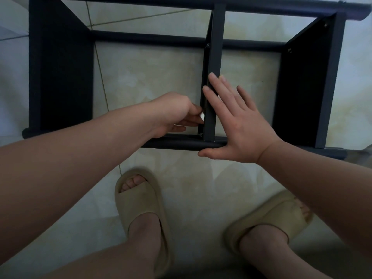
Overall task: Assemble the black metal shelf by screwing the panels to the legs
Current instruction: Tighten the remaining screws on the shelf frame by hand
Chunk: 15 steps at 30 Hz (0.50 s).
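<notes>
A: The shelf lies sideways on the floor; the right hand is flat, fingers straight, bracing the middle panel.
B: The left hand pinches a small white piece beside the near leg; next, probably, tightening that corner screw squarely.

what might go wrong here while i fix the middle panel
The right hand only presses flat on the middle panel, so it could shift and misalign the screw. The small white piece pinched by the left hand could slip and drop to the tiled floor.
</notes>
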{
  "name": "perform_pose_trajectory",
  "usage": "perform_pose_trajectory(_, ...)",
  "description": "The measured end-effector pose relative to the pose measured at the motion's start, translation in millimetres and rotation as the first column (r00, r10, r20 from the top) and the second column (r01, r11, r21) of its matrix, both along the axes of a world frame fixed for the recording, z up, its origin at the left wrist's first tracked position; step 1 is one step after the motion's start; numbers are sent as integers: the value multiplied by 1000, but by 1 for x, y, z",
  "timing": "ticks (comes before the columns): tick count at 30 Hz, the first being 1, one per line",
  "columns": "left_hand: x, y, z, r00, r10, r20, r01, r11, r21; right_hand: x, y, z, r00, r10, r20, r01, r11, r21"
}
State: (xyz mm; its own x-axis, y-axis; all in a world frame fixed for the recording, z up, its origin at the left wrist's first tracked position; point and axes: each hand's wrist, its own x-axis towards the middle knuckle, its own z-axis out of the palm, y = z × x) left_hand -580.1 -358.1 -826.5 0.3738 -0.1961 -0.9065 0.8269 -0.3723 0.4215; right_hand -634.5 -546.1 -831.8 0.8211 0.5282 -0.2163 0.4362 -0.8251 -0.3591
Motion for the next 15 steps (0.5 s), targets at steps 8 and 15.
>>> perform_pose_trajectory(8, 2, 3, 1, 995, -94, 44, 93, 995, 30, -1, 0, -1, 1000, 1, 10, -1, 1000, 7)
perform_pose_trajectory(15, 4, 9, 1, 985, -161, 56, 160, 987, 27, 0, 0, -1, 1000, 2, 6, -2, 1000, -2)
